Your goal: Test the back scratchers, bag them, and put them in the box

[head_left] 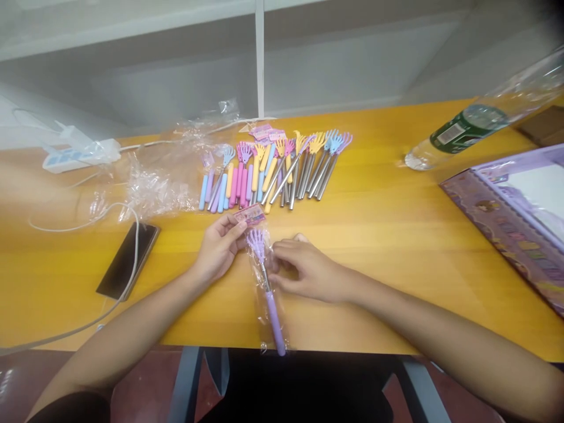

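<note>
A purple back scratcher (275,320) with a hand-shaped head and a metal rod lies inside a clear plastic sleeve (259,329) near the table's front edge. At the sleeve's top, my left hand (220,247) pinches a pink printed card (250,215) between thumb and fingers. My right hand (308,267) is at the sleeve's right side beside the scratcher's head, its fingers curled around the plastic edge. Behind both hands lies a row of back scratcher parts: coloured handles (238,185) to the left, metal rods with hand-shaped heads (328,167) to the right.
Crumpled clear plastic bags (150,188) lie left of the row, by a white power strip (81,155). A phone (127,261) with a white cable (134,258) across it rests at the left. On the right are a tilted plastic bottle (469,129) and a purple printed box (506,235).
</note>
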`<state>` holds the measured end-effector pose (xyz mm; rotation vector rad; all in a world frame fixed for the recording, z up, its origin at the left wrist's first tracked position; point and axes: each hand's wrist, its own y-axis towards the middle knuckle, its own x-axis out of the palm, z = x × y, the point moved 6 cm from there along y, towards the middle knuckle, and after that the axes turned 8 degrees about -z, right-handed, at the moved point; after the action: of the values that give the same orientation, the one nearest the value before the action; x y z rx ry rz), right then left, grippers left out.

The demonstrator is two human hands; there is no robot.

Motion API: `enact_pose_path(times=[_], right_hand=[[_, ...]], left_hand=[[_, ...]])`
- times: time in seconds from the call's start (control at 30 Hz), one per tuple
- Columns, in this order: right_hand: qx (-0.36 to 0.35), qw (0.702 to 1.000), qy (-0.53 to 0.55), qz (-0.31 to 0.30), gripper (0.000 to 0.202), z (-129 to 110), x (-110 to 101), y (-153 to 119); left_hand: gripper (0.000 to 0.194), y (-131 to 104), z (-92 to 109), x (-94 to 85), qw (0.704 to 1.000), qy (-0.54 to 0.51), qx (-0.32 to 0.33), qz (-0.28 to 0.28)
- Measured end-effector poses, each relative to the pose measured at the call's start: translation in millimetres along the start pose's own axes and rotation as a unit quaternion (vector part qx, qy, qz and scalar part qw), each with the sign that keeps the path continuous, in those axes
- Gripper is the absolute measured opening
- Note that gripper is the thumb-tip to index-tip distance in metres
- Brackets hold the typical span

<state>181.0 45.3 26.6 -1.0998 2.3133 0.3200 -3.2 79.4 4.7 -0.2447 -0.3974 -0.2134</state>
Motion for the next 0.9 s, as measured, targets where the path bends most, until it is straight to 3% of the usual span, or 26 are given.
enact_pose_path(times=[0.27, 0.33, 0.43, 0.5, 0.53, 0.6, 0.63, 0.73, 0.77, 0.8, 0.9], right_hand=[[0.067, 0.996, 0.055, 0.024, 0.024, -17.9, 24.4, -12.4], [0.102, 0.992, 0.069, 0.025, 0.02, -19.4, 31.3, -28.3], [0.152, 0.982, 0.111, 0.032, 0.012, -16.9, 25.3, -64.2], [0.152, 0.982, 0.081, 0.081, 0.011, -15.9, -0.5, -96.2], [0.146, 0.98, 0.042, 0.127, 0.01, -15.3, -21.1, -115.6], [0.199, 0.957, -0.015, 0.211, 0.005, -4.4, -68.4, -161.7], [0.242, 0.93, -0.05, 0.271, 0.007, 3.3, -96.5, -188.9], [0.409, 0.797, -0.113, 0.43, 0.019, 34.5, -174.1, -277.3], [0.427, 0.764, -0.105, 0.472, 0.026, 45.2, -193.8, -301.7], [0.435, 0.74, -0.094, 0.504, 0.036, 56.4, -209.7, -322.2], [0.505, 0.714, -0.102, 0.474, 0.052, 93.8, -232.1, -356.6]], left_hand=[[0.041, -0.9, 1.0, -4.5, 0.999, -0.006, 0.017, 0.031], [0.043, -2.6, -4.8, 0.2, 1.0, 0.006, -0.014, -0.004], [0.057, -6.8, -11.5, 16.7, 0.989, 0.003, -0.058, -0.137], [0.069, -10.6, -11.9, 26.4, 0.971, 0.012, -0.07, -0.226], [0.071, -11.9, -11.1, 29.0, 0.964, 0.024, -0.069, -0.256], [0.071, -12.8, -9.5, 30.6, 0.954, 0.048, -0.066, -0.288], [0.07, -12.7, -9.0, 30.4, 0.952, 0.053, -0.066, -0.295], [0.068, -11.9, -9.0, 30.0, 0.947, 0.061, -0.068, -0.307], [0.068, -11.8, -9.2, 30.0, 0.946, 0.063, -0.068, -0.311], [0.068, -11.7, -9.6, 30.2, 0.944, 0.066, -0.068, -0.315], [0.067, -11.8, -11.0, 30.2, 0.939, 0.073, -0.067, -0.33]])
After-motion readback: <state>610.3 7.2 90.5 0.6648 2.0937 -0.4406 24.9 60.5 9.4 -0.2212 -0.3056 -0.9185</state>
